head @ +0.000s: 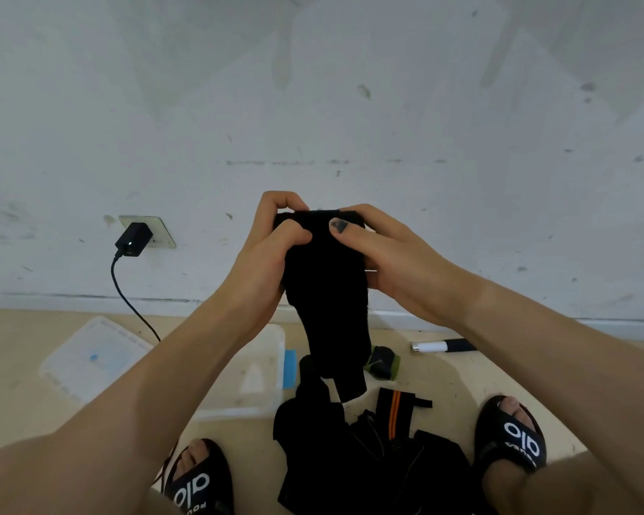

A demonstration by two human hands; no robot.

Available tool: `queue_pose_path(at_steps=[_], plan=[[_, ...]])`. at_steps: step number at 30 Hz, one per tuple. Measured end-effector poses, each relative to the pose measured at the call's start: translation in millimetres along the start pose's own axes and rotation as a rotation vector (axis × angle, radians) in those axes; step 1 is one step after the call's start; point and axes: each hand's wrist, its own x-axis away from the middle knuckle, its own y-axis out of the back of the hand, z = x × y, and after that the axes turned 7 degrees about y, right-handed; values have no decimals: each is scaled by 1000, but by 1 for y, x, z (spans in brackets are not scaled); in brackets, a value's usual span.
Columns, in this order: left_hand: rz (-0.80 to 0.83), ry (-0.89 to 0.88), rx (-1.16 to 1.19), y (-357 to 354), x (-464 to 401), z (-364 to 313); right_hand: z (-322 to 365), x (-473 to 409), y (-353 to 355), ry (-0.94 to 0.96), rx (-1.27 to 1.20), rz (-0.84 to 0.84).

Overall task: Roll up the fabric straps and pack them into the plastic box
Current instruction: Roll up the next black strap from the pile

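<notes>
Floor under box, straps

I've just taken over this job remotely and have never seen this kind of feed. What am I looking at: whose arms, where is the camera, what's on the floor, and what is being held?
There is no machine here: a person works with bare hands, and the single picture comes from a camera worn on their head, looking forward and down. The left hand and right hand both grip the top of a black fabric strap, which hangs down toward the floor. Below it lies a pile of more black straps, one with orange stripes. The clear plastic box sits on the floor left of the pile, its lid further left. A charger is plugged into the wall. The person's sandalled feet show at the bottom.
</notes>
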Motion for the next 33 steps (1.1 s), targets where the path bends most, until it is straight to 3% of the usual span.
queue_pose_path(at_steps=[8,14,20,25,33], plan=[[-59,104,-47,-4,-1,4,0,0,3,90,71,-19],[-37,104,109,-4,1,-1,3,-4,4,-32,-19,-35],[-112,24,83,-8,-4,-8,14,-17,-5,-15,-176,-502],[-39,82,56,-17,4,11,-1,-10,-40,-167,-134,-369],[-46,28,-37,-5,-3,2,3,-13,-26,-99,83,-149]])
